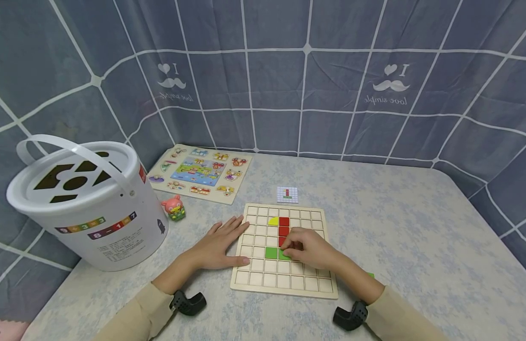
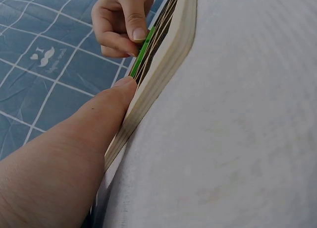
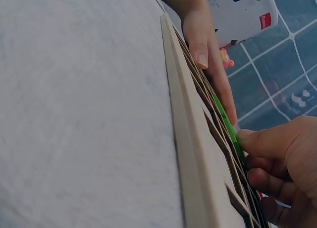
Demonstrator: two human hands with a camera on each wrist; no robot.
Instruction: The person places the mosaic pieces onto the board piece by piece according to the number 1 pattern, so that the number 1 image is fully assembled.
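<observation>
A wooden grid board (image 1: pixel 284 292) lies on the table between both hands. My left hand (image 1: pixel 220 244) rests with straight, spread fingers over its left edge, thumb near the lower rows. Over the middle of the grid my right hand (image 1: pixel 310 248) pinches a green square tile (image 1: pixel 282 255) between thumb and curled fingers, partly hiding it. Another green tile (image 1: pixel 271 253) sits in the cell to its left. Red square tiles (image 1: pixel 284 221) form a column above, the lowest partly covered by the fingers. A yellow rounded piece (image 1: pixel 273 221) lies left of the top red tile.
Behind the board lies a small printed pattern card (image 1: pixel 287 194). A picture puzzle board (image 1: pixel 241 176) is at the back left. A pink figurine (image 1: pixel 174 208) stands beside a white lidded bucket (image 1: pixel 118 237). A green piece (image 1: pixel 371 274) shows behind the right forearm.
</observation>
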